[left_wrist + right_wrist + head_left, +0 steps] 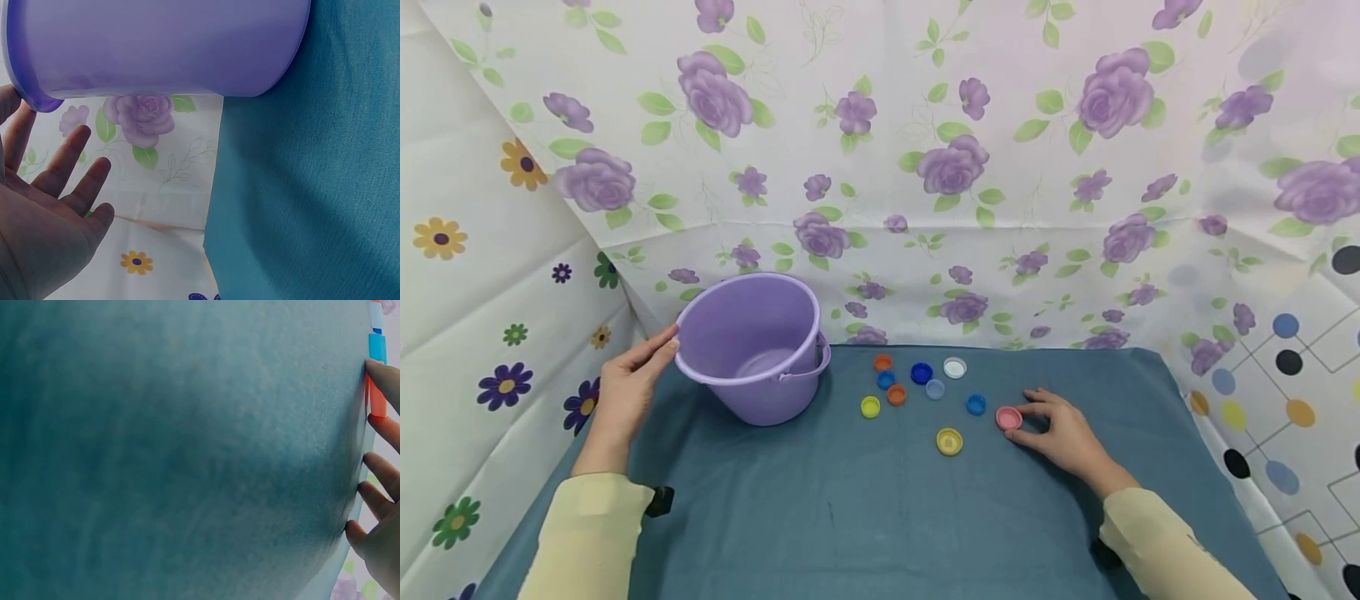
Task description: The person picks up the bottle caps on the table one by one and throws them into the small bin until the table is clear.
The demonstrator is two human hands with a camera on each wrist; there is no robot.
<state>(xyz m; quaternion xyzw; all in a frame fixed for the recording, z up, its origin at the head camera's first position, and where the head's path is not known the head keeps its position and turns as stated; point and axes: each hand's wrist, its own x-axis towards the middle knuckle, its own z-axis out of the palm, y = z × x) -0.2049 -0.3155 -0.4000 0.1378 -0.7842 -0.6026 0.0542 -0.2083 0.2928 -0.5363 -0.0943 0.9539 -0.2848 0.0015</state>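
Note:
A purple bucket [748, 329] stands at the left of the blue-green cloth, its handle lowered on the right side. My left hand [627, 390] pinches the bucket's rim between thumb and index finger; in the left wrist view its other fingers [75, 181] are spread clear of the wall. On the right, my right hand [1069, 439] has thumb and index finger against the two sides of a pink bottle cap [1009, 418] lying on the cloth. The right wrist view shows this cap [377, 397] edge-on between two fingertips.
Several loose caps lie between bucket and right hand, among them a yellow cap [949, 442], a light blue cap [976, 404], a white cap [955, 367] and an orange cap [897, 394]. A flowered sheet [955, 167] hangs behind the cloth-covered table [820, 517].

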